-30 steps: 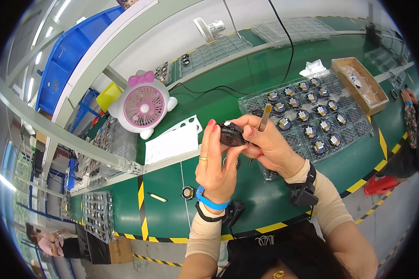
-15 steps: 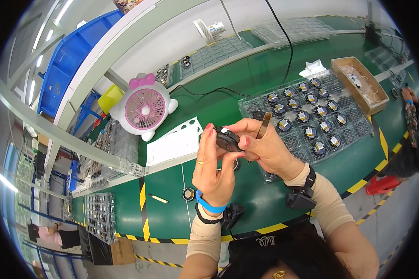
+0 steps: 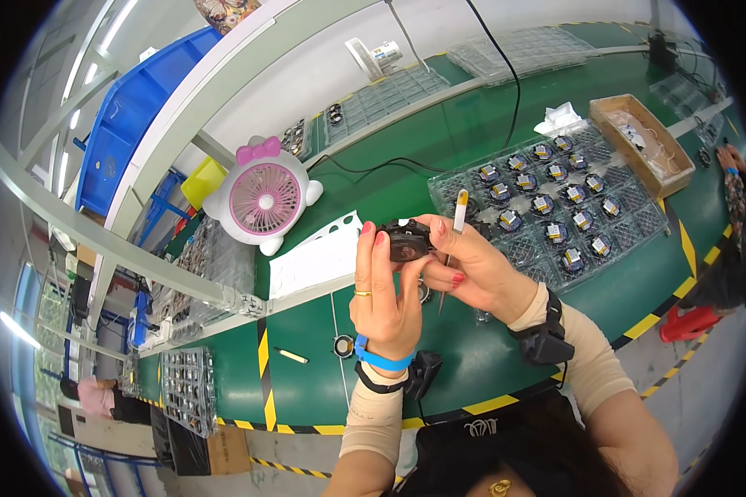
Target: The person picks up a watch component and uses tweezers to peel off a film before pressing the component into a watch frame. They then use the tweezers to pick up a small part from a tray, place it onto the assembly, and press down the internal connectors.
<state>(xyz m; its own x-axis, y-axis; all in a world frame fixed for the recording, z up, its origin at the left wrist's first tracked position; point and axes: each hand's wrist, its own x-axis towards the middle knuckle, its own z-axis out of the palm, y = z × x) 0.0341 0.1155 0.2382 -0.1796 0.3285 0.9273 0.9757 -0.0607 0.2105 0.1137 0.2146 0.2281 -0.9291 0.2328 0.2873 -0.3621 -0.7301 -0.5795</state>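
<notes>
Between the fingertips and thumb of my left hand point(image 3: 385, 319) is a round black watch case point(image 3: 406, 243), raised above the green bench. My right hand point(image 3: 491, 269) is closed around a pair of tweezers point(image 3: 461, 211), whose blunt end sticks up past the fingers; its fingertips also meet the right edge of the case. The tweezers' lower part is mostly hidden. A small ring-shaped part shows partly behind my hands. Another round watch part point(image 3: 343, 345) lies left of my left wrist, near a pale pen-like tool point(image 3: 291, 355).
Clear trays point(image 3: 630, 236) with several round modules lie to the right, beside a wooden box point(image 3: 680, 172) and crumpled tissue point(image 3: 559, 118). A white-and-pink fan point(image 3: 265, 201) and a white sheet point(image 3: 311, 267) are at left. A co-worker's hand point(image 3: 729, 157) is at far right.
The watch case has turned in my fingers, so its round face shows more. The tweezers' blunt end has shifted slightly left and up, and my right fingers have changed their grip.
</notes>
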